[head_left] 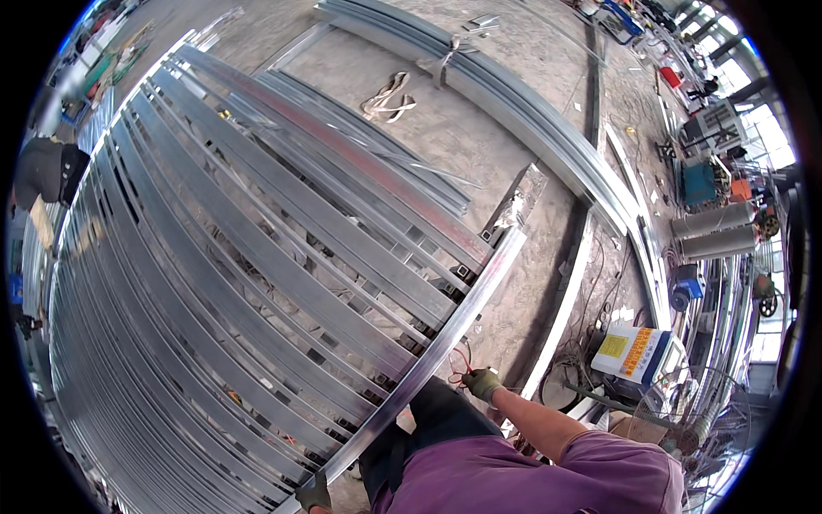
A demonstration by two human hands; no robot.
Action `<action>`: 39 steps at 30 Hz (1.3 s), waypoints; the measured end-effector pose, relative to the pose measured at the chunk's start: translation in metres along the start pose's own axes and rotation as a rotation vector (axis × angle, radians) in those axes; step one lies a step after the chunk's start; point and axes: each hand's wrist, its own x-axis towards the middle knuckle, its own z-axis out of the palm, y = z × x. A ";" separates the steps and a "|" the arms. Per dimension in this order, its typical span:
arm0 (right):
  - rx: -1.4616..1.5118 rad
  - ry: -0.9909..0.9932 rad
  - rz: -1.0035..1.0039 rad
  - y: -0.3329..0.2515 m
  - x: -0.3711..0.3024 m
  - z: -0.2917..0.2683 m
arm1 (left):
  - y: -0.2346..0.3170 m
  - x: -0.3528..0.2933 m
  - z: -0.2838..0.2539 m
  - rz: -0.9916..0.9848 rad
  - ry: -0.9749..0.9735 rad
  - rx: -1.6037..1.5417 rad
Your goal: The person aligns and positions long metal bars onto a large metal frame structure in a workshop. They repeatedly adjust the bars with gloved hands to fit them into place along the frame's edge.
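Observation:
A large frame of long silvery metal bars [257, 206] lies across the left and middle. A bright metal rail [428, 351] closes its near end. My left hand [314, 494], in a dark glove, grips this rail at the bottom. My right hand [481, 384], gloved in dull green, is closed just to the right of the rail. A thin red cable [456, 377] with a dark strand loops out from its fingers. Whatever else the right hand holds is too small to make out.
Bundled metal profiles [522, 94] lie beyond the frame near a pale strap [390, 98] on the floor. On my right stand a white and blue machine [638, 355], a wire-caged fan [685, 437] and loose cables. Another person [51, 171] is at the far left edge.

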 end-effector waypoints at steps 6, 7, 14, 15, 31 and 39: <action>0.007 -0.061 0.060 -0.018 -0.012 -0.014 | -0.018 0.016 0.014 -0.014 -0.192 0.025; 0.005 -0.063 0.065 -0.018 -0.012 -0.013 | -0.014 0.014 0.007 -0.098 -0.263 -0.073; 0.011 -0.081 0.088 -0.020 -0.015 -0.017 | -0.071 0.030 0.062 0.291 -0.038 0.408; 0.011 -0.083 0.084 -0.020 -0.015 -0.018 | -0.074 0.031 0.062 0.323 -0.044 0.413; -0.003 -0.077 0.092 -0.025 -0.018 -0.023 | -0.039 0.014 0.043 0.148 0.054 0.163; 0.032 -0.032 0.078 -0.021 -0.015 -0.015 | -0.006 0.004 0.021 -0.239 0.076 -0.305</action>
